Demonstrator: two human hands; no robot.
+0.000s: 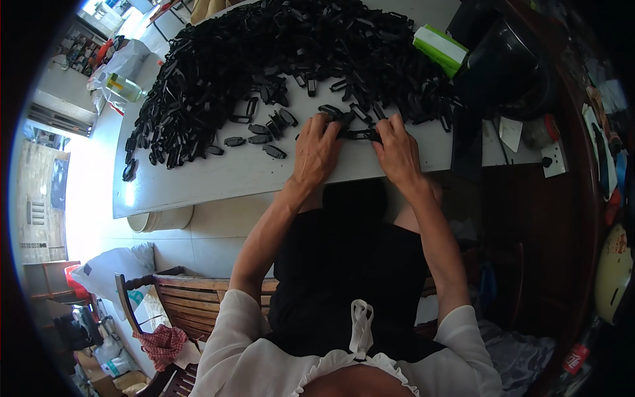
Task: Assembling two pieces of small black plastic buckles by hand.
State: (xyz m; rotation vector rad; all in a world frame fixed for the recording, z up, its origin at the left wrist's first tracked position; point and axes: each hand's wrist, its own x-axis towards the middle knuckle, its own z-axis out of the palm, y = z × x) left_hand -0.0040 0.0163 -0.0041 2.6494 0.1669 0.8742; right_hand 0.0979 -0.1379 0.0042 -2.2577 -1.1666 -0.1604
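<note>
A large heap of small black plastic parts [264, 40] covers the far side of the white table [198, 175]. Some are open rectangular frames, others solid oval pieces; they look like buckle halves. My left hand [319, 149] is closed, its fingers curled round a black plastic piece and partly hiding it. Close by on the right, my right hand [398, 152] pinches the end of a dark frame-shaped part [358, 134] that lies between the two hands. Several loose oval pieces [274, 151] rest left of my left hand.
A black bucket [499, 66] stands at the right, with a green and white box [440, 50] beside it. A power socket [554, 159] is at the table's right end. Beyond the left edge is a bottle [126, 87]. A wooden bench [192, 298] is below.
</note>
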